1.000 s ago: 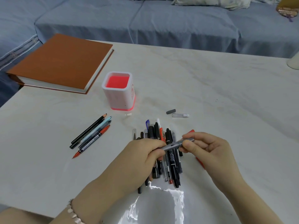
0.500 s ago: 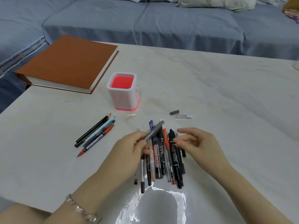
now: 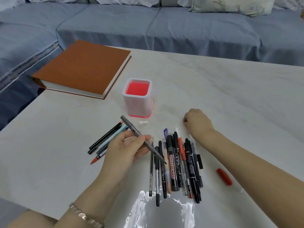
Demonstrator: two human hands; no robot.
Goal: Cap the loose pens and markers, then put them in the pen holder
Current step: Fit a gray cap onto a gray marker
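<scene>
While our left hand (image 3: 125, 148) pinches one slim grey pen (image 3: 130, 125) between thumb and fingers, tilted, its pointed tip over the pile, we list:

- **One pen holder (image 3: 137, 104):** white walls, red inside and base. It stands upright on the table (image 3: 230, 96) beyond the pile.
- **One pile of pens and markers (image 3: 190, 165):** they overlap, so the count is uncertain. One black marker (image 3: 171, 168) reads "WHITEBOARD".
- **Four pens (image 3: 105, 142):** left of that hand.
- **One red cap (image 3: 224, 176):** right of the pile.
- **One clear cap (image 3: 143, 122):** by the holder.

Our right hand (image 3: 197, 122) rests knuckles up, fingers curled under. Whether it holds anything, we cannot tell.
</scene>
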